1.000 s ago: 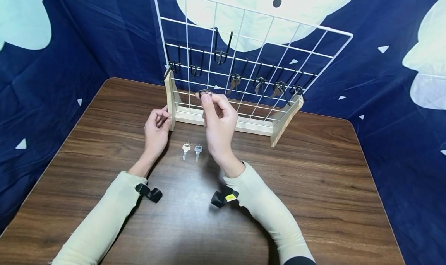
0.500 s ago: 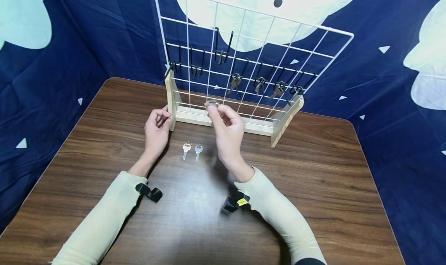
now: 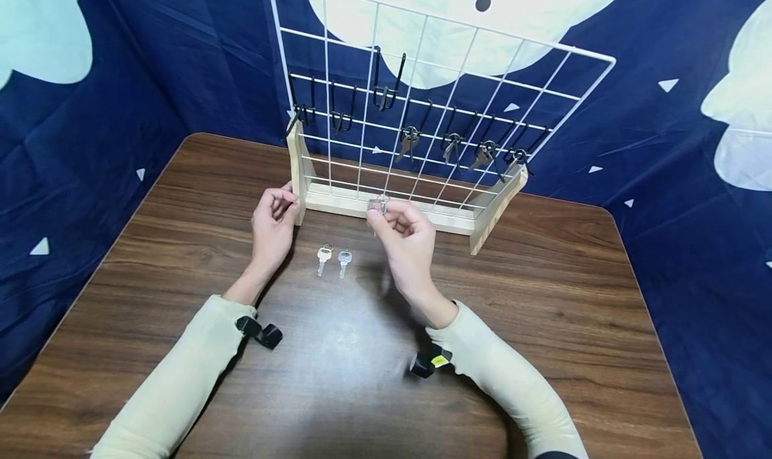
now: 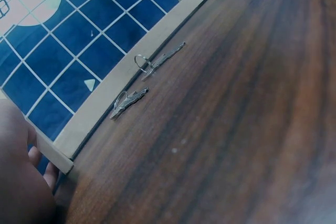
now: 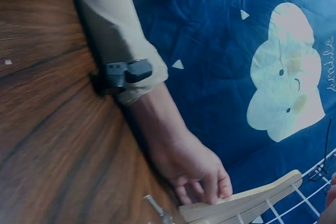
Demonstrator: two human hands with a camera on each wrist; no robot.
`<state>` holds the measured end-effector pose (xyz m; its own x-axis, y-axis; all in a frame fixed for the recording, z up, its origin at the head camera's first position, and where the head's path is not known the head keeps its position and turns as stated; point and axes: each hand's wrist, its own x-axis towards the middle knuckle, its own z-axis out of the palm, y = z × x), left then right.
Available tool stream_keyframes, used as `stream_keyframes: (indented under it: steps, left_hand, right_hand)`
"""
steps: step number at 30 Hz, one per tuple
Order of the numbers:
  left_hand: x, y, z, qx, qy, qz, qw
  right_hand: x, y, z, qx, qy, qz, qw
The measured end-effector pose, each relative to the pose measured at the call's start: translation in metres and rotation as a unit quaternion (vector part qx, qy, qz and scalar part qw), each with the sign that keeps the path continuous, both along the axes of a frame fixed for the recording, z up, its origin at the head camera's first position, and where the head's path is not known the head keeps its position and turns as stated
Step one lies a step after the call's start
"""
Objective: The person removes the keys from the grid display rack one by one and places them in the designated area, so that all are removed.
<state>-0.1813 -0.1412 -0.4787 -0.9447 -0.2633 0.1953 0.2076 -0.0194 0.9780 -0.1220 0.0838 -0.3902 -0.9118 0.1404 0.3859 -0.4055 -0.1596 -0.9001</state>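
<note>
Your right hand [image 3: 411, 248] pinches a small metal piece [image 3: 376, 206] between thumb and fingers, held above the bench [image 3: 573, 298] just before the stand's wooden base bar [image 3: 338, 201]; the fingertips cover part of it, and whether it is a key with its ring is hard to tell. The right wrist view catches only a sliver of that hand at its edge. Your left hand [image 3: 271, 226] grips the stand's left wooden upright [image 3: 297, 171], some fingers hidden behind the wood and the hand cut off in its own wrist view.

Between your two forearms, two keys [image 3: 324, 260] lie side by side on the bench, each with a ring. Beyond, the white wire grid [image 3: 427, 17] carries black hooks [image 3: 386, 97]; keys [image 3: 409, 139] hang from several toward the right, while dark overlapping wire makes the left ones difficult to read. Navy cloth [image 3: 151, 63] with white shapes fills the background.

Compared with a second ago, your right hand has come down and to the right, bringing the metal piece from before the grid to the level of the base bar. Your left hand and the two loose keys keep their places.
</note>
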Motion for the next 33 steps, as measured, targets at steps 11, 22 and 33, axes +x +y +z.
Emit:
stream_keyframes:
  steps: [11,22,33]
  left_hand:
    - [0.000,-0.002,-0.001,-0.005,0.004,0.002,1.0000]
    - [0.000,-0.002,0.000,-0.010,0.000,0.005,0.9999]
    - [0.000,0.000,0.000,-0.002,0.001,0.002,1.0000]
  right_hand:
    - [0.010,0.015,-0.021,-0.010,-0.061,0.044,0.9971]
    - [0.011,0.024,-0.049,-0.013,-0.118,0.068,0.9906]
    - [0.002,0.032,-0.076,-0.019,-0.121,0.059,0.9906]
